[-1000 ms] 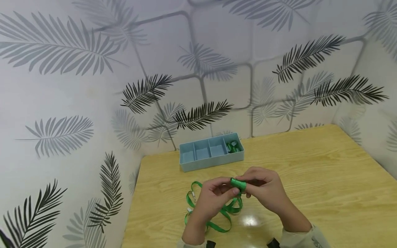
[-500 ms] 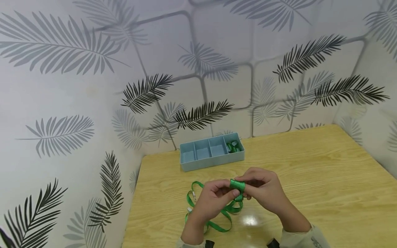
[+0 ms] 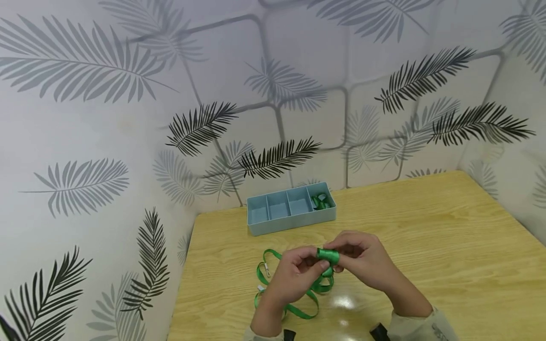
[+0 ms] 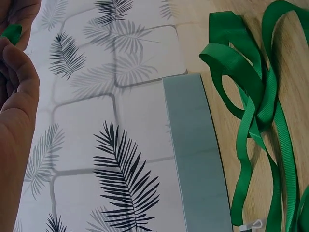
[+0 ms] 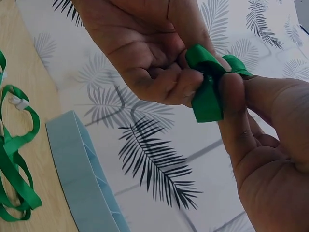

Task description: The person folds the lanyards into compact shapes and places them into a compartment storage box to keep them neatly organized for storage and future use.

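Both hands meet above the table in the head view, holding a rolled length of green ribbon between them. My left hand pinches its left end with thumb and fingers. At its right end, my right hand grips it between thumb and forefinger. The right wrist view shows the ribbon looped around fingertips, with a short flap hanging down. Below and left of the hands, green lanyards lie in loose loops on the table, partly hidden by the left hand. A small metal clip shows on one in the left wrist view.
Behind the hands, a blue-grey box with several compartments stands near the wall. Its rightmost compartment holds green rolled pieces. The wooden table meets a wall patterned with leaves.
The ribbon roll has turned slightly to lie more level, and a piece of ribbon below it has come into sight. The hands have barely shifted; the box and loose lanyards stay put.
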Demonstrator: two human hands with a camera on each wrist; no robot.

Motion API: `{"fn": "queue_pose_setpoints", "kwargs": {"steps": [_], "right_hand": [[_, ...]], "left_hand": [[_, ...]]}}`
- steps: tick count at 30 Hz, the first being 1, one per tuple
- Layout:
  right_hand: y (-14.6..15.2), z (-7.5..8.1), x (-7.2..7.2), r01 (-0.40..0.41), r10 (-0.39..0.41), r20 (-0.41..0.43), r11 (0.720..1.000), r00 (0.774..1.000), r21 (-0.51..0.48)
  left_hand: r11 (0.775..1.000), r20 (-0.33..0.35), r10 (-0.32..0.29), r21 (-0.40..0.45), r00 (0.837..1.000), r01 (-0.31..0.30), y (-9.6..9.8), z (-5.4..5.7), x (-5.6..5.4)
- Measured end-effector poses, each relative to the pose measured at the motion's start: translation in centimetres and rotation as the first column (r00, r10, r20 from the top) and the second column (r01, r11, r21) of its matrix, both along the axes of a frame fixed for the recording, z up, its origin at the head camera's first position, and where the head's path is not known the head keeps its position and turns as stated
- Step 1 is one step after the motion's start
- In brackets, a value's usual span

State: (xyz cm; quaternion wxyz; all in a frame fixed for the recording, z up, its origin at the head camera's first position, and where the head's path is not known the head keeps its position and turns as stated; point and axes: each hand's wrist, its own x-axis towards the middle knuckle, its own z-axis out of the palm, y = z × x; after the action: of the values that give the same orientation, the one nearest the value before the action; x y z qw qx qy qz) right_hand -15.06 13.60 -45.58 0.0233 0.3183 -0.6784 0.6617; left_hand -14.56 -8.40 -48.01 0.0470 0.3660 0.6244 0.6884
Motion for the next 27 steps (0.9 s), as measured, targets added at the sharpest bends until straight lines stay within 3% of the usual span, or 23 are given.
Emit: {"fn": "queue_pose_setpoints", "kwargs": {"steps": [5,9,18,27], "right_hand": [[0.5,0.0,-0.3,-0.013,0.014,-0.006,0.997,1.0,0.076],[0.7,-0.1,-0.6,-0.046,0.046,-0.002,0.996,0.999,0.081],[1.1,-0.7,-1.1,-0.157,0.157,-0.064,0.988,0.985,0.004],[1.5,-1.2,-1.6,-0.279,0.262,-0.159,0.956,0.952,-0.096]], "left_hand": [[1.0,0.0,0.013,-0.014,1.0,-0.013,0.2,-0.4,0.0],[1.0,0.004,0.004,-0.001,1.0,-0.004,0.2,-0.4,-0.1],[1.0,0.014,0.005,-0.013,1.0,-0.005,0.2,-0.3,0.1],[1.0,0.017,0.0,-0.03,1.0,0.0,0.4,-0.2,0.0]]}}
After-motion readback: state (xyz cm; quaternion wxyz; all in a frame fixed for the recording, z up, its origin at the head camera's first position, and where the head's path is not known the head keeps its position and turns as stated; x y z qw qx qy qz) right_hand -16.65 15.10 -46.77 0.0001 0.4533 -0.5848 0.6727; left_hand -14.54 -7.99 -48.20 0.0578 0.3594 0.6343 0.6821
